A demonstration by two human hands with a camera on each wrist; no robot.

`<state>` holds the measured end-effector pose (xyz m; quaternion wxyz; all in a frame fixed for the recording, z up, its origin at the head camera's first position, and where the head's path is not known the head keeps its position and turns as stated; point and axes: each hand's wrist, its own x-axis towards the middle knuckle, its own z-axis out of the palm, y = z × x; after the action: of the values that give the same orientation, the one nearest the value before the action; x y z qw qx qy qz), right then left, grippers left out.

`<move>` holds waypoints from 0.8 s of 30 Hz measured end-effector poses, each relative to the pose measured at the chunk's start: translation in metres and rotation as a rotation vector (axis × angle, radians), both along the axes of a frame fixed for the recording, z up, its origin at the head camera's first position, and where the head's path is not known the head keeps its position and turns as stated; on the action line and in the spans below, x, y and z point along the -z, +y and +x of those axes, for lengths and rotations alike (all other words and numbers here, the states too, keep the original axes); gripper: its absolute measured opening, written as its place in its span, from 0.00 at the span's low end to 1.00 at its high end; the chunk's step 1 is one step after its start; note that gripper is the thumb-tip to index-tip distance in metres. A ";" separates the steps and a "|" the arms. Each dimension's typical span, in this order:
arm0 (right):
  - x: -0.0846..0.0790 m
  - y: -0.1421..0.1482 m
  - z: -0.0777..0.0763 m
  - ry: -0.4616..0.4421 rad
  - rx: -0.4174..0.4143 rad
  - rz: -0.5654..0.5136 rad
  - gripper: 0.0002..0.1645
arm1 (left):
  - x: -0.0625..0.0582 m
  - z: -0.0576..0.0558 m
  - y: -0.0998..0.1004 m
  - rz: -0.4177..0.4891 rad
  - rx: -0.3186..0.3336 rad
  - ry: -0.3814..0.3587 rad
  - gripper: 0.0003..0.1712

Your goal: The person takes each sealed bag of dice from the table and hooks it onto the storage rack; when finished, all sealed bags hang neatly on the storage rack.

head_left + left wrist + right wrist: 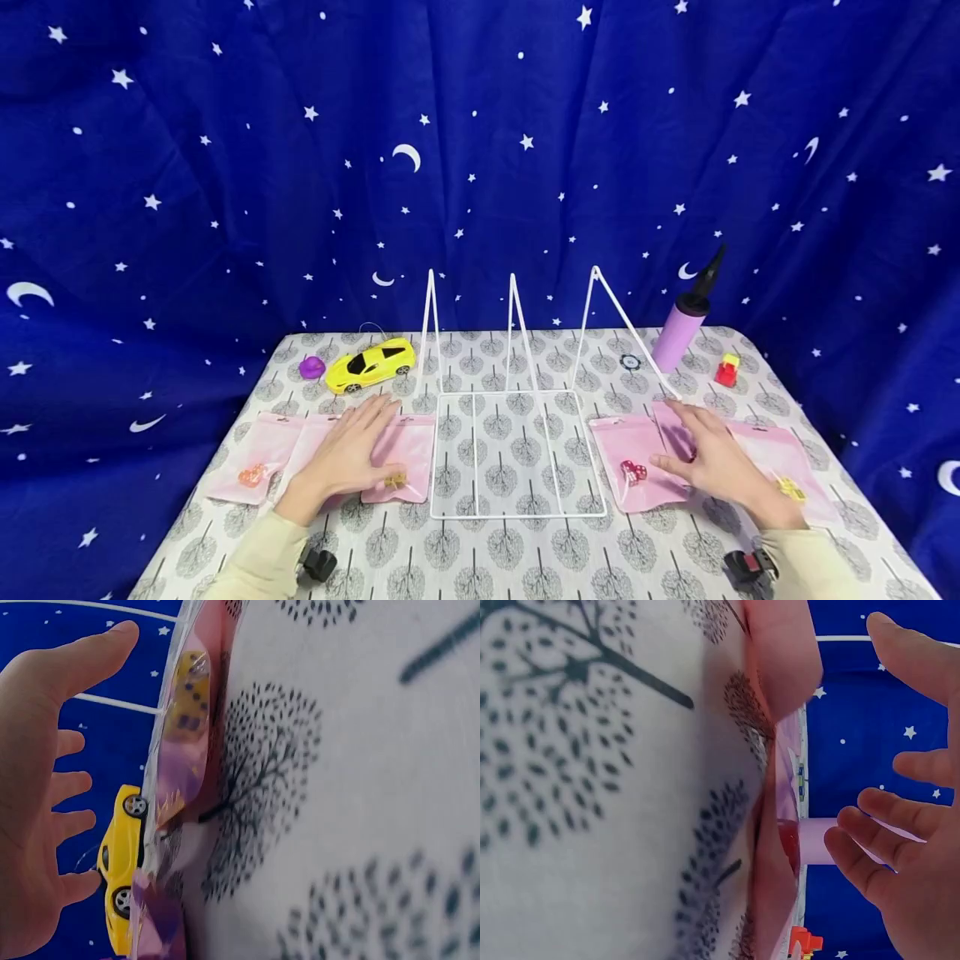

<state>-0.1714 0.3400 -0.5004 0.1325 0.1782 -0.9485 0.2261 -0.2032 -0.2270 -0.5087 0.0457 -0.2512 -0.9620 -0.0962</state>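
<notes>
My left hand [351,448] hovers over a row of pink zip bags on the left, fingers extended and slightly spread. One bag [262,442] there holds orange dice [252,475], and another [416,446] holds yellow dice [395,478]; the middle bag lies mostly under the hand. On the right, my right hand [708,457] spreads above a second row. A bag [621,433] with red dice [633,472] lies left of it, and one [780,446] with yellow dice [791,489] at its wrist. Both wrist views show nothing grasped.
Between the hands stands a white wire rack [517,517] with tall triangular dividers. Behind lie a yellow toy car [371,365], a small purple object [312,367], a purple hand pump [678,333], a dark round item [630,362] and a red-and-yellow toy [727,371]. A starry blue curtain [480,167] hangs behind.
</notes>
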 end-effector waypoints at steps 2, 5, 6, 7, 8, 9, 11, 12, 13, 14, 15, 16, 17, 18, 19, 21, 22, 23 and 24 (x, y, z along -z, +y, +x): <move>0.000 -0.001 0.000 -0.031 0.002 0.000 0.59 | -0.001 -0.001 0.004 0.006 0.012 0.000 0.62; 0.000 -0.002 0.000 -0.064 0.007 0.005 0.59 | -0.001 -0.002 0.010 -0.009 0.031 0.018 0.63; 0.001 -0.002 0.000 -0.077 0.010 0.010 0.59 | -0.001 -0.002 0.013 -0.014 0.040 0.021 0.63; 0.001 -0.002 0.001 -0.086 0.012 0.012 0.59 | 0.000 -0.002 0.015 -0.018 0.048 0.022 0.63; 0.002 -0.002 0.002 -0.095 0.013 0.021 0.59 | 0.000 -0.002 0.017 -0.023 0.057 0.022 0.63; 0.002 -0.001 0.003 -0.100 0.015 0.030 0.60 | 0.001 -0.002 0.020 -0.029 0.065 0.020 0.63; 0.003 -0.002 0.004 -0.110 0.023 0.046 0.60 | 0.003 -0.001 0.024 -0.034 0.080 0.018 0.63; 0.003 -0.002 0.005 -0.115 0.027 0.054 0.60 | 0.004 -0.001 0.026 -0.030 0.085 0.018 0.63; 0.003 -0.003 0.005 -0.119 0.034 0.061 0.61 | 0.005 -0.001 0.027 -0.031 0.092 0.022 0.63; 0.003 -0.003 0.006 -0.126 0.042 0.068 0.61 | 0.006 -0.001 0.029 -0.028 0.099 0.024 0.62; 0.003 -0.004 0.007 -0.133 0.051 0.072 0.61 | 0.007 -0.001 0.030 -0.027 0.105 0.028 0.62; 0.003 -0.005 0.007 -0.141 0.059 0.075 0.62 | 0.009 -0.002 0.031 -0.024 0.111 0.032 0.62; 0.002 -0.006 0.007 -0.149 0.067 0.079 0.62 | 0.009 -0.002 0.033 -0.017 0.117 0.031 0.61; 0.002 -0.007 0.008 -0.158 0.073 0.082 0.63 | 0.010 -0.002 0.034 -0.014 0.124 0.028 0.61; 0.002 -0.008 0.008 -0.166 0.077 0.083 0.63 | 0.011 -0.002 0.035 -0.015 0.130 0.028 0.62; 0.002 -0.009 0.008 -0.177 0.080 0.091 0.64 | 0.012 -0.001 0.037 -0.012 0.136 0.021 0.62; 0.002 -0.009 0.009 -0.180 0.079 0.093 0.64 | 0.012 -0.001 0.038 -0.010 0.136 0.014 0.62; 0.002 -0.010 0.009 -0.182 0.078 0.094 0.64 | 0.012 0.000 0.039 -0.012 0.138 0.010 0.62; 0.003 -0.010 0.009 -0.184 0.077 0.097 0.64 | 0.013 0.000 0.040 -0.011 0.138 0.006 0.62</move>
<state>-0.1624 0.3302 -0.5030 0.0449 0.1262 -0.9726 0.1902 -0.2031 -0.1875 -0.5213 0.0402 -0.3175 -0.9428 -0.0931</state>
